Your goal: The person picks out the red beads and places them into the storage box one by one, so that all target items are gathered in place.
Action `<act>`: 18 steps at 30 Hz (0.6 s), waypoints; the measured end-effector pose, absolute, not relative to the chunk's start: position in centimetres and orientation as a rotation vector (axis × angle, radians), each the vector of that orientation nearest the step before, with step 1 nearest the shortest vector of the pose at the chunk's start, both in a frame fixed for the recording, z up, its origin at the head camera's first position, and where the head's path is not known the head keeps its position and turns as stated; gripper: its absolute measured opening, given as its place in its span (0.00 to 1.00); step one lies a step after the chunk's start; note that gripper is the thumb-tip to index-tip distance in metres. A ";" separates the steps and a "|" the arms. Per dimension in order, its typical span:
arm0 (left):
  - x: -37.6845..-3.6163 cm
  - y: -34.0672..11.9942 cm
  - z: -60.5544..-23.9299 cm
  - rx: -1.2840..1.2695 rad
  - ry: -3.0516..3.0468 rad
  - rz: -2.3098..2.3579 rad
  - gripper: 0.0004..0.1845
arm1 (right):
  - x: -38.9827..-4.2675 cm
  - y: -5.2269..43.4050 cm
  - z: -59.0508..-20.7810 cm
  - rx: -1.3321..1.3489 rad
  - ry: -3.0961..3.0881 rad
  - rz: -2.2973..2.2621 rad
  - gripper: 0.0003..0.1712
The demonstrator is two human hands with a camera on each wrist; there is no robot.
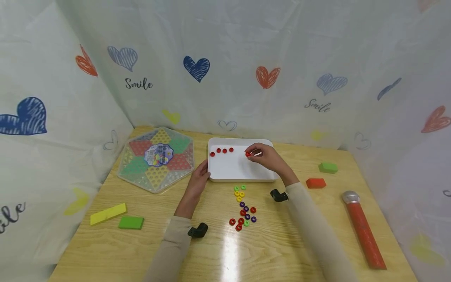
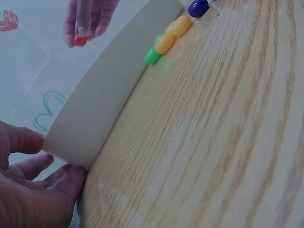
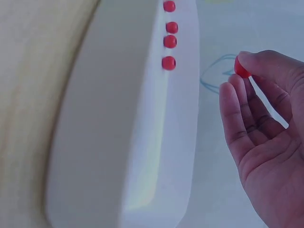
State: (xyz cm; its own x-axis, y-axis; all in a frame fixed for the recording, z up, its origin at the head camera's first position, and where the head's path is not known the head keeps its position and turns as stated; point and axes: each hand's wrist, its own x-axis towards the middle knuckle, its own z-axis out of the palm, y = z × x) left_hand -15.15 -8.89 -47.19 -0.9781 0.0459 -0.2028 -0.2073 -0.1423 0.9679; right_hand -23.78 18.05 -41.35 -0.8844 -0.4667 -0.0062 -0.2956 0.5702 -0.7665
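In the head view, a shallow white tray [image 1: 232,166] sits on the table with several red beads [image 1: 224,150] near its far left side. My right hand [image 1: 264,156] pinches one more red bead [image 3: 242,67] between thumb and fingertips, above the tray. My left hand [image 1: 198,180] holds the tray at its near left corner, thumb and fingertips against the wall, as the left wrist view shows. On the table in front of the tray lie loose ring-shaped beads: green, yellow [image 1: 239,199], purple [image 1: 248,216] and red [image 1: 239,227].
A hexagonal Chinese checkers board [image 1: 155,172] lies left of the tray. Yellow [image 1: 107,214] and green [image 1: 131,223] blocks are at the left front. On the right are a green block [image 1: 328,168], a red block [image 1: 316,183] and a red toy microphone [image 1: 364,231]. A printed curtain encloses the table.
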 end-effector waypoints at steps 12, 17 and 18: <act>-15.2 -8.8 -47.1 -0.180 1.963 2.265 0.29 | -28.4 16.2 -41.2 -0.579 2.611 -1.081 0.14; -15.3 -8.8 -47.1 -0.209 1.969 2.250 0.29 | -29.5 15.6 -41.9 -0.565 2.616 -1.044 0.13; -15.2 -8.8 -47.1 -0.207 1.971 2.250 0.29 | -29.7 15.5 -42.1 -0.559 2.617 -1.040 0.13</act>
State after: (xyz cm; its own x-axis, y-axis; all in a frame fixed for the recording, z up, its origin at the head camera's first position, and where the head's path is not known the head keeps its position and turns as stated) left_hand -15.25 -8.78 -47.14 -0.9803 0.0167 -0.1968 -0.1973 -0.1303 0.9717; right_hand -29.70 15.52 -42.09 -0.8893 -0.4452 -0.1049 -0.2517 0.6679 -0.7004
